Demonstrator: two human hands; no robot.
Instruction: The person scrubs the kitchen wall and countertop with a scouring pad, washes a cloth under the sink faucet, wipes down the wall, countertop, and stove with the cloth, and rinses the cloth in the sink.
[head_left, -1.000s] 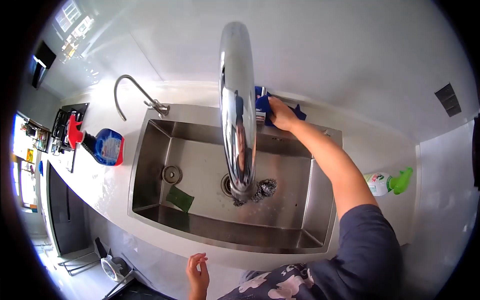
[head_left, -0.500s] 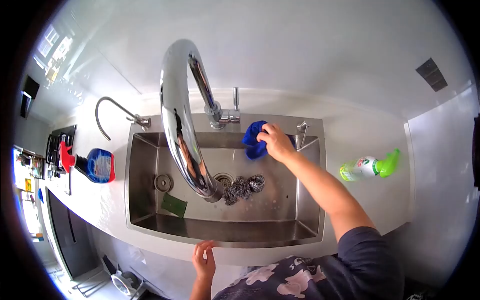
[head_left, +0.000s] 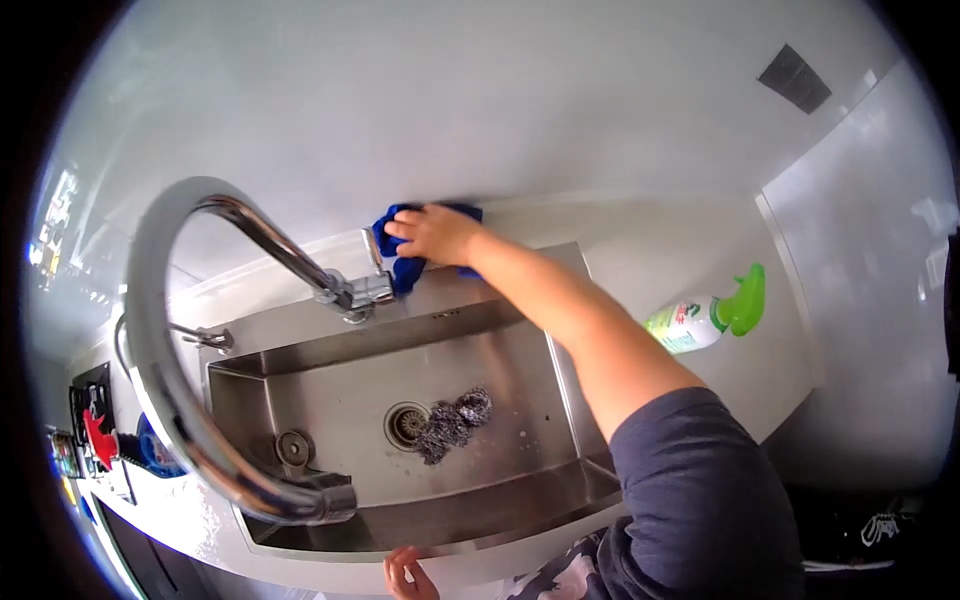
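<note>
My right hand (head_left: 430, 234) is on a crumpled blue cloth (head_left: 408, 272), behind the sink and just right of the tap's lever. Its fingers bend over the cloth, which lies against the counter behind the sink rim. Part of the cloth is hidden under the hand. At the sink's front edge, my left hand (head_left: 408, 576) holds nothing, its fingers apart and slightly bent. The stainless steel sink (head_left: 520, 370) holds dark scouring wool (head_left: 452, 424) beside the drain (head_left: 407, 425). A chrome tap (head_left: 160, 340) arches over the sink's left side.
On the right counter lies a spray bottle with a green trigger (head_left: 690, 322), partly behind my right arm. A blue spray bottle with a red trigger (head_left: 100, 440) is at the left, partly behind the tap. A small spout (head_left: 212, 340) stands at the sink's back left corner.
My right hand has moved the blue cloth from over the sink to the counter behind it, beside the tap lever. The view has turned, and the green pad in the sink no longer shows.
</note>
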